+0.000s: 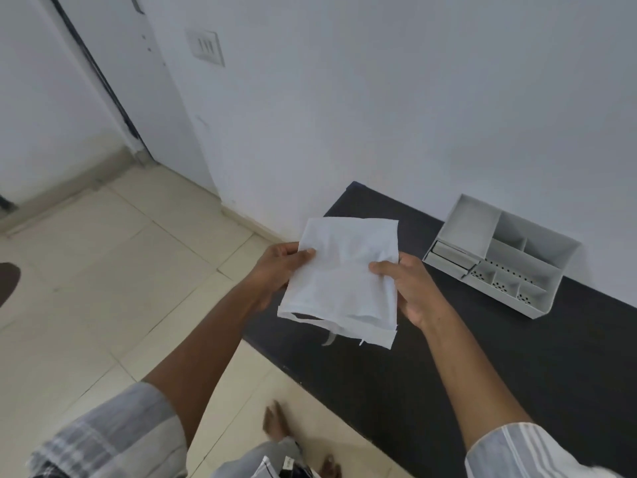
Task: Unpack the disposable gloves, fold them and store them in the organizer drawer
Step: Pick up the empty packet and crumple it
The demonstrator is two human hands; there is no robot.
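Observation:
I hold a flat white glove packet in the air above the left end of a dark counter. My left hand grips its left edge, thumb on top. My right hand grips its right edge. The packet's lower end looks torn, with a thin strip hanging from it. A white desk organizer stands on the counter to the right, against the wall, with several open compartments and a small drawer at its left front corner, which looks slightly pulled out.
A white wall runs behind the counter, with a switch plate high at the left. Beige tiled floor spreads to the left and below. My bare feet show near the counter's front edge.

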